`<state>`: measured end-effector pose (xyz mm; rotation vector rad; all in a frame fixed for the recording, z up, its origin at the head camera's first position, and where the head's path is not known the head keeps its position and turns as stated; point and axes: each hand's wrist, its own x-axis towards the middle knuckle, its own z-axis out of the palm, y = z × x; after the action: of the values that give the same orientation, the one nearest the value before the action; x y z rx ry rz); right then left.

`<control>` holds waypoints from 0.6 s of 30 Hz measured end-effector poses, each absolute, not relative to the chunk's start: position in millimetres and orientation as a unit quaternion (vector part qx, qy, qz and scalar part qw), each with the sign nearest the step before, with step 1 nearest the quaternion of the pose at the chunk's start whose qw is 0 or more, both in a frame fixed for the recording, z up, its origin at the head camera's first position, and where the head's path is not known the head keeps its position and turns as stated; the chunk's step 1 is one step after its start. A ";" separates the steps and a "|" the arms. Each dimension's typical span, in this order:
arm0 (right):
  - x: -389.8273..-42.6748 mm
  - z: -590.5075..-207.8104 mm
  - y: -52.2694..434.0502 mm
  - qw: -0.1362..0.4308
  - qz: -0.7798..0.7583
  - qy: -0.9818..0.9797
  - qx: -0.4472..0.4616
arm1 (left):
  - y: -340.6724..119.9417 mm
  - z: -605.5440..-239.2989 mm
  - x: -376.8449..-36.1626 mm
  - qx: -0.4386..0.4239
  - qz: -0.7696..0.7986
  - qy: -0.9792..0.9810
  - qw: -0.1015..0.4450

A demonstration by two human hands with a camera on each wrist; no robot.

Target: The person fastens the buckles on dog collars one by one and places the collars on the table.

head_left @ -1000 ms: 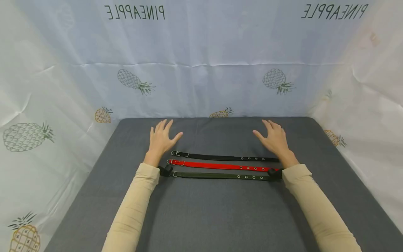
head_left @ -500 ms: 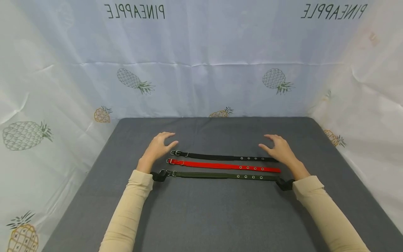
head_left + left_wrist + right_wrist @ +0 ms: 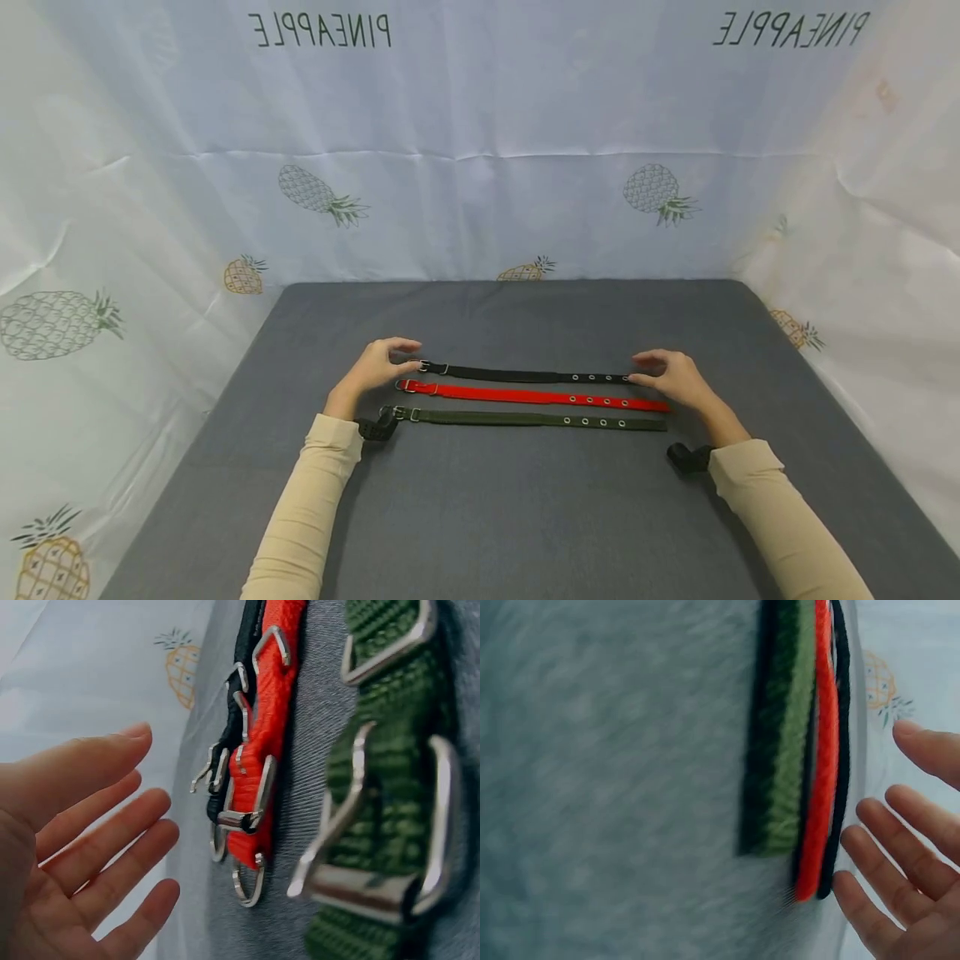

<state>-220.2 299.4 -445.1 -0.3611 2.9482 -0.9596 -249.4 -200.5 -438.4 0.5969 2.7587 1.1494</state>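
Note:
Three webbing collars with metal buckles lie side by side on the grey table: a black collar (image 3: 517, 376) farthest away, a red collar (image 3: 495, 393) in the middle and a green collar (image 3: 487, 417) nearest. My left hand (image 3: 369, 367) is at the black collar's buckle end, thumb and fingers parted. In the left wrist view its fingers are apart from the buckles. Toward the eyelet end of the black collar reaches my right hand (image 3: 678, 380), partly covering that tip in the head view. The right wrist view shows its relaxed fingers beside the black tip, holding nothing.
A grey cloth-covered table (image 3: 510, 517) lies below. White curtains (image 3: 480, 100) printed with pineapples hang behind it and at both sides. A black wrist device sits under each forearm, the left one (image 3: 378, 425) close to the green collar's buckle.
Both hands have come down and nearer from beyond the collars, the left also slightly left, the right further right. Their spread fingers have drawn together somewhat. The collars lie as before.

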 end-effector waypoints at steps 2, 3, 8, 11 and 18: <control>-221.6 -447.5 301.6 0.015 -0.320 0.941 -0.114 | -201.5 -439.5 -250.6 0.193 0.380 0.903 0.057; -222.3 -448.5 302.5 0.018 -0.326 0.938 -0.113 | -201.8 -440.2 -251.2 0.190 0.382 0.902 0.060; -224.1 -452.0 307.7 0.034 -0.347 0.931 -0.110 | -200.3 -444.7 -251.7 0.170 0.386 0.903 0.083; -224.6 -453.8 311.6 0.039 -0.330 0.937 -0.110 | -196.6 -448.0 -251.9 0.170 0.379 0.905 0.091; -227.6 -452.8 314.8 0.036 -0.282 0.949 -0.136 | -190.7 -451.2 -255.8 0.182 0.349 0.916 0.070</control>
<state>-227.6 314.8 -452.8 -0.4174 2.9160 -0.8654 -255.8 -190.7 -451.2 0.5488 2.7565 1.0510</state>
